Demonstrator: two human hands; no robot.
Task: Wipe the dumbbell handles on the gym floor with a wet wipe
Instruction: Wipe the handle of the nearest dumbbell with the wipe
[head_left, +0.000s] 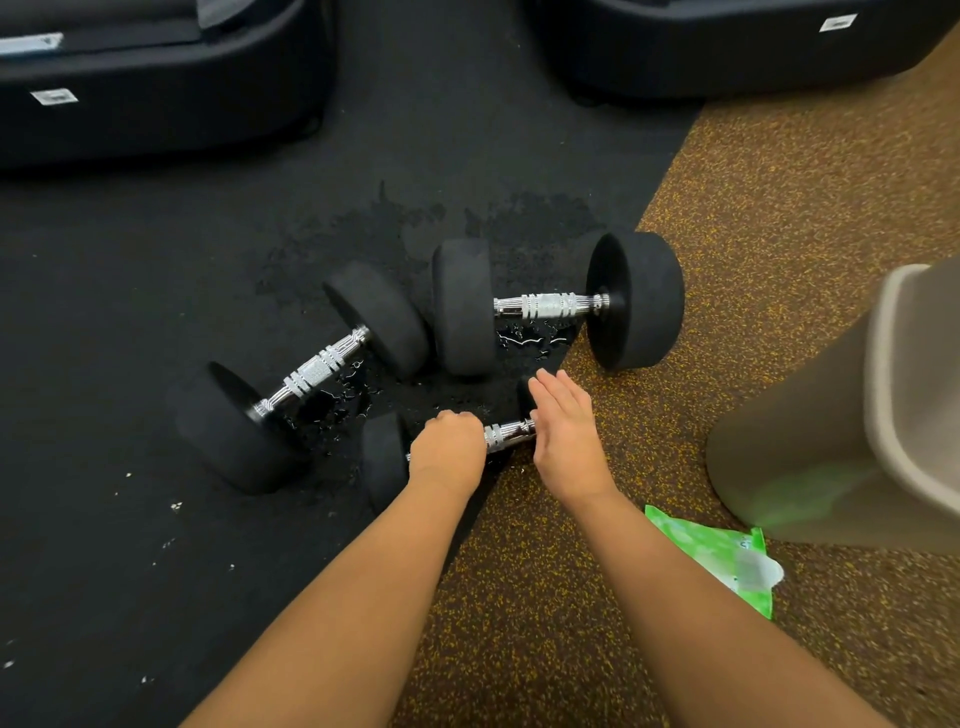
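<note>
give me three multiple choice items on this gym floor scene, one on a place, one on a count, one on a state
1. Where does the green wipes packet lie?
A. on the black mat
B. on the speckled brown floor, beside the beige bin
C. inside the bin

2. How many dumbbells are in view?
A. two
B. three
C. four

3. What is the left hand doing?
A. lying flat on the floor
B. holding the packet
C. closed over the nearest dumbbell's handle

Answers: 1 B, the packet rests on brown floor near the bin's base; 2 B, three handles show; 3 C, its fingers curl over the handle.

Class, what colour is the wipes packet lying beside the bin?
Green and white, seen in the head view: wipes packet.
</note>
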